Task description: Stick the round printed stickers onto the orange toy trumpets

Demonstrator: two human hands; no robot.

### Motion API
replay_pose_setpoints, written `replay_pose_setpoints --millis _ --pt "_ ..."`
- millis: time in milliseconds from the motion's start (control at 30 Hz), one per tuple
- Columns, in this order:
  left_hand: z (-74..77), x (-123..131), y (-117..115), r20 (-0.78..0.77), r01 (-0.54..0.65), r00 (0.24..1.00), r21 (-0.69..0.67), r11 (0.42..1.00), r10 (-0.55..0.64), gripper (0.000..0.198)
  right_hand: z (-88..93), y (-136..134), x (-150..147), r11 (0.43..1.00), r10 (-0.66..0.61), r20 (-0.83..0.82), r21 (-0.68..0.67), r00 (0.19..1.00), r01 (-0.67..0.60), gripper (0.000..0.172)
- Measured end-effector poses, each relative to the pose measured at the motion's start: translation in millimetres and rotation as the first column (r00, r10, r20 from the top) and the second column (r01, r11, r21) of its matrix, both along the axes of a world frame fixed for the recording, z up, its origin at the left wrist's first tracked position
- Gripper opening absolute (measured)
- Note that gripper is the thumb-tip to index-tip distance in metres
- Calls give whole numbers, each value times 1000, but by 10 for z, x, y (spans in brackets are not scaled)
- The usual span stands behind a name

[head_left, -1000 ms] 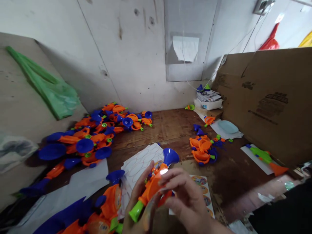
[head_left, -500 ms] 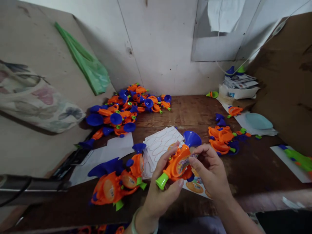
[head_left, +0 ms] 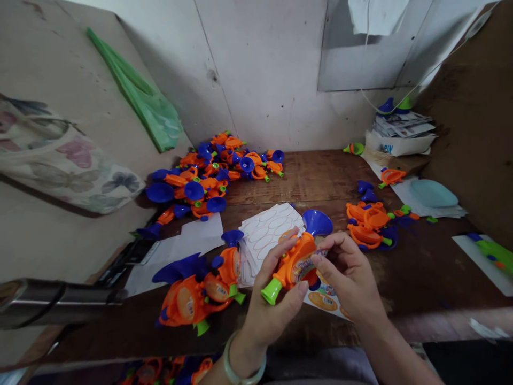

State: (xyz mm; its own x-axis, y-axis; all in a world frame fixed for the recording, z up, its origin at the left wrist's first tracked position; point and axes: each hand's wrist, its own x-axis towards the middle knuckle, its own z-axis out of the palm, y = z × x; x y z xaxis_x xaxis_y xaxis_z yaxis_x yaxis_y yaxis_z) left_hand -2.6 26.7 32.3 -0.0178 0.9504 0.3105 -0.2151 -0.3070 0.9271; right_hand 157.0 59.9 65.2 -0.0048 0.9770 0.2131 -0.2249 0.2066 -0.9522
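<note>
"PIN" reads on the white box [head_left: 414,144], papers [head_left: 403,125] heaped at its top! Here's the toy trumpet [head_left: 305,247], above the desk [head_left: 308,176], left hand [head_left: 264,321] grasping it, right hand [head_left: 352,275] pinching the sticker [head_left: 303,269], its lettering too blurred. Behind, it partly hides printed sheets [head_left: 266,230].

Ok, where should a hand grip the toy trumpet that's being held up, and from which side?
Probably around the toy trumpet's orange body, from the left, as the left hand does: that chunky middle lies between the flared blue bell and the green mouthpiece, and gripping there leaves the printed label open to the right hand.
</note>
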Motion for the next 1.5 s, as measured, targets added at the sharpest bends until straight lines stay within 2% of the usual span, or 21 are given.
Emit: replay_pose_setpoints --millis 167,367,567,867,1000,1067,1100,1167,1200,1233,1300,1367,1500 --pt "19 3 12 -56 -23 998 24 999 24 49 -6 3 -22 1000 -12 -7 -5 1000 12 18" --pt "10 28 -3 -12 -47 999 26 999 48 44 -9 18 -60 999 -21 -11 -27 1000 21 14" --pt "50 21 -49 -26 -47 999 38 998 48 44 11 25 -104 995 -92 87 34 992 89 11" --pt "83 24 -83 -35 -66 997 64 996 68 46 0 1 -119 988 -125 204 113 971 104 9" --pt "72 17 -99 -35 -74 997 40 996 76 45 -80 -12 -122 974 -160 314 203 936 99 8" --pt "64 12 -109 -4 -73 997 10 997 73 44 -144 5 -105 940 -273 422 310 865 145 4" --pt "63 9 -114 21 -72 997 -7 997 72 45 -175 19 -92 900 -374 461 390 805 195 11" --pt "69 4 -124 74 -68 995 -41 997 71 46 -215 43 -64 791 -569 479 540 669 287 40" --pt "73 1 -128 94 -62 993 -52 997 67 47 -220 47 -56 763 -608 485 577 629 293 55" --pt "75 -3 -131 110 -56 992 -58 997 62 47 -216 44 -56 768 -598 506 584 622 263 67" --pt "67 -12 -131 115 -43 992 -41 998 48 47 -194 20 -82 837 -475 581 531 661 134 84" --pt "38 -26 -124 85 -81 993 -6 997 81 46 -189 -1 -132 876 -374 611 480 698 48 86" --pt "-8 -134 -132 -76 -250 965 38 968 252 36 -364 120 -175 868 -383 560 490 734 78 61"
